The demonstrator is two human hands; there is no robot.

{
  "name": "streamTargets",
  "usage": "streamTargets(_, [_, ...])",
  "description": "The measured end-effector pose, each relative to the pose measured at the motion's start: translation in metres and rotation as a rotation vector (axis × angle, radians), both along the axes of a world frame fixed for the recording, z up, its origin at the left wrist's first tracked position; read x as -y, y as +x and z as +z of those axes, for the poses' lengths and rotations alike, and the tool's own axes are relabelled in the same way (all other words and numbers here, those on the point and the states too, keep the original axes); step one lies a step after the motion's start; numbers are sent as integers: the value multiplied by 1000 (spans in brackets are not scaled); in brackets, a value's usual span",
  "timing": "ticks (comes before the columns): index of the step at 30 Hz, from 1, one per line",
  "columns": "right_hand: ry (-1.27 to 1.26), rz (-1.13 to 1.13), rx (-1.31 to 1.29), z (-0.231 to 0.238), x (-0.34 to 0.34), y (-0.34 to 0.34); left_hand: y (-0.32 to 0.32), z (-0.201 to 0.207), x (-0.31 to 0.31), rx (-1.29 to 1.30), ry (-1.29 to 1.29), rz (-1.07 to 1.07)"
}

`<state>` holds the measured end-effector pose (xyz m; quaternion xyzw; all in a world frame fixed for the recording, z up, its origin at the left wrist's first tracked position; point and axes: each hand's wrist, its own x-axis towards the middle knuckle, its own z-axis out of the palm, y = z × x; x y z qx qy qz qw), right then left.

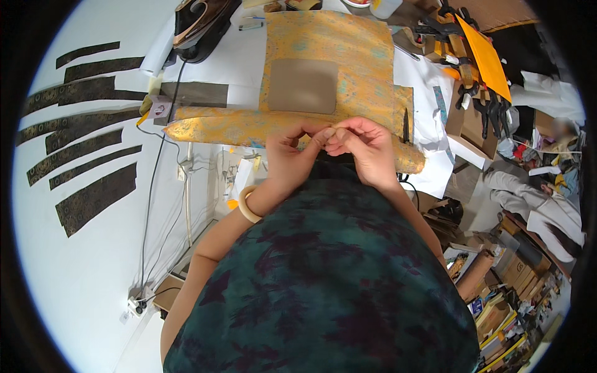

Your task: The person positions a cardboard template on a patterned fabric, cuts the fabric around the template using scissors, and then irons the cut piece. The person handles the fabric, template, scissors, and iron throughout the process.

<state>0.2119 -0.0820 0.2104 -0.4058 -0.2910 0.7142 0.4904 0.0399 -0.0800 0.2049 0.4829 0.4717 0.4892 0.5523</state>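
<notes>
My left hand (291,153) and my right hand (368,151) meet at the near edge of the table. On each, thumb and fingertips are pinched together. What they pinch is too small and too hidden to make out. Right behind them is a yellow patterned cloth (367,68), its near part hanging in a long fold (211,129) along the table edge. A grey-brown rectangular board (303,86) with rounded corners lies flat on the cloth. To the right of my right hand, a slim black tool (406,126) rests on the cloth.
An iron (202,28) stands at the far left, its black cord (165,124) running down past the table. Black clamps (488,115) hang around a cardboard box (463,133) at the right. Dark patterned strips (93,90) are on the white wall. Boxes and books crowd the lower right.
</notes>
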Motion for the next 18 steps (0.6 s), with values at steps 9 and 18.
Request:
streamTargets(9, [65,11,43,12,-5,-2,1,6,-6,101,-103,20])
streamTargets(18, [13,258,110,-27,6,4,-27,-6,-13,-386,-118,-286])
